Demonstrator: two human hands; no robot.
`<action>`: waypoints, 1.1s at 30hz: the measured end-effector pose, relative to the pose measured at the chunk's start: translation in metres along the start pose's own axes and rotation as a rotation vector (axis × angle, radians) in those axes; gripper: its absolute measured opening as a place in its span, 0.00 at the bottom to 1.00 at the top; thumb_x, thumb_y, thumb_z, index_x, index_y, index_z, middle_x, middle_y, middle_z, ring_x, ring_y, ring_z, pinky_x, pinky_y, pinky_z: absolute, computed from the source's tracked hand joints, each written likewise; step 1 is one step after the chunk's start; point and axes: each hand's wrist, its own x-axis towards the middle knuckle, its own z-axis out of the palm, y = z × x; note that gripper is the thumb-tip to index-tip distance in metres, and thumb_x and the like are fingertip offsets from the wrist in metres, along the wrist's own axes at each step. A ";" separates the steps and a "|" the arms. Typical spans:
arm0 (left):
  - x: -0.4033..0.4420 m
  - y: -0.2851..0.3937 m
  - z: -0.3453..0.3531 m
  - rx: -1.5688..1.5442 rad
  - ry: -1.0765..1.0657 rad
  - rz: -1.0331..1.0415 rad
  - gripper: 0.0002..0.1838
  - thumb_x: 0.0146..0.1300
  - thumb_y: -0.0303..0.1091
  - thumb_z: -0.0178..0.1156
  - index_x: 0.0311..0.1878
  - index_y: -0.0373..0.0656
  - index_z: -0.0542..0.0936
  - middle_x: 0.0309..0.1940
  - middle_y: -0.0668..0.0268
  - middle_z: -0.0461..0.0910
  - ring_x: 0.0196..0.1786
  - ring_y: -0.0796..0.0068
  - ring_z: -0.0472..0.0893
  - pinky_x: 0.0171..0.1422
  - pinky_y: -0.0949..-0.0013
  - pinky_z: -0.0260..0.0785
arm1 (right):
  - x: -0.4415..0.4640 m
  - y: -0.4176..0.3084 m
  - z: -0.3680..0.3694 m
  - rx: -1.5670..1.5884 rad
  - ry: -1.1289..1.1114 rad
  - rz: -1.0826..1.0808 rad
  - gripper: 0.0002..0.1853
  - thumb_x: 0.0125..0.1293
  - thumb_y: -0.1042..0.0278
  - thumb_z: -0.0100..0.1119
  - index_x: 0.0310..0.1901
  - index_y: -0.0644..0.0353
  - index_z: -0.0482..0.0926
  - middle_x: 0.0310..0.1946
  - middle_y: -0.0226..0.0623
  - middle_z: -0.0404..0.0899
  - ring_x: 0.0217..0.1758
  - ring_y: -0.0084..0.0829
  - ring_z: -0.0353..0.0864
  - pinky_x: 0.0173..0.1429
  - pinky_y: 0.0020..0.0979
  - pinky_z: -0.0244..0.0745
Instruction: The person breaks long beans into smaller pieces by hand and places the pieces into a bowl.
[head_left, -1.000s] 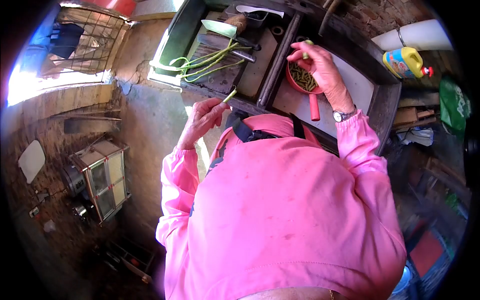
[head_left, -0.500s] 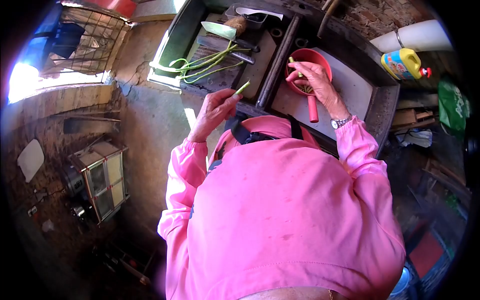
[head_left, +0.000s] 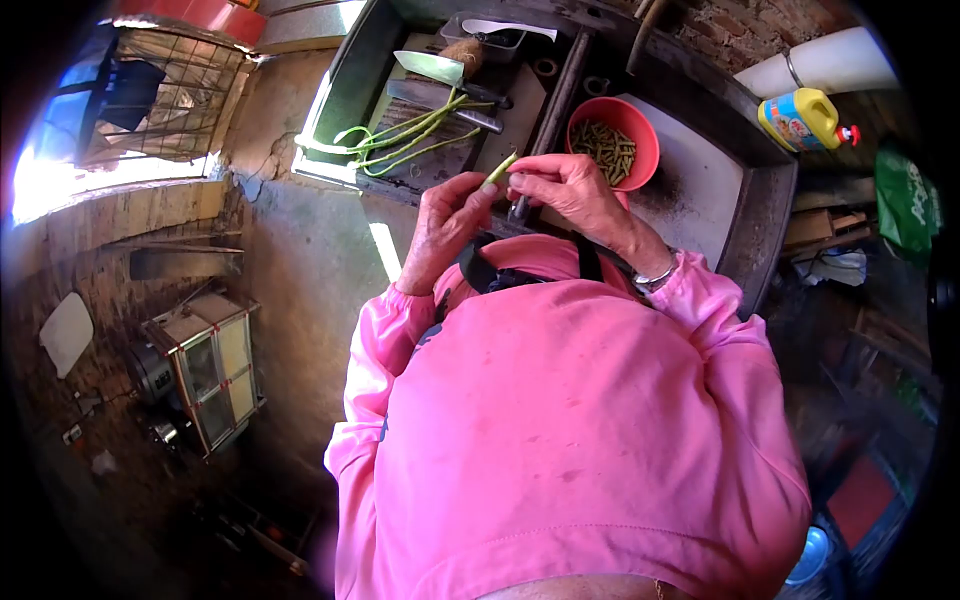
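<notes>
I see the left hand [head_left: 455,215] pinching a bean [head_left: 498,172]; whether the half-curled right hand [head_left: 585,200] grips it, I can't tell. Beyond the right hand sits a bowl [head_left: 647,150].

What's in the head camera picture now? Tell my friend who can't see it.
A person's left hand holds a short green bean-like piece, the right hand close beside it. Beyond, a red pot holds many similar pieces; long green strands lie near a knife.
</notes>
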 end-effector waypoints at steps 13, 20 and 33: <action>-0.003 0.044 -0.013 0.678 0.243 0.407 0.11 0.54 0.32 0.69 0.39 0.39 0.81 0.25 0.61 0.73 0.28 0.65 0.76 0.32 0.67 0.68 | 0.004 -0.015 0.015 -0.500 0.041 -0.185 0.09 0.64 0.68 0.62 0.43 0.63 0.83 0.33 0.39 0.85 0.35 0.22 0.84 0.41 0.25 0.76; 0.000 0.040 0.003 0.634 0.233 0.485 0.07 0.55 0.25 0.66 0.37 0.38 0.80 0.25 0.64 0.76 0.25 0.74 0.74 0.30 0.72 0.66 | 0.009 -0.003 0.023 -0.766 0.086 -0.521 0.08 0.61 0.72 0.64 0.41 0.62 0.83 0.29 0.46 0.81 0.33 0.41 0.85 0.34 0.32 0.76; -0.021 -0.022 -0.039 0.663 0.299 0.264 0.03 0.60 0.23 0.60 0.35 0.35 0.77 0.23 0.63 0.75 0.28 0.80 0.74 0.33 0.73 0.67 | 0.005 -0.018 0.009 -0.239 0.143 -0.181 0.12 0.67 0.64 0.61 0.43 0.66 0.82 0.29 0.37 0.85 0.34 0.16 0.81 0.40 0.24 0.76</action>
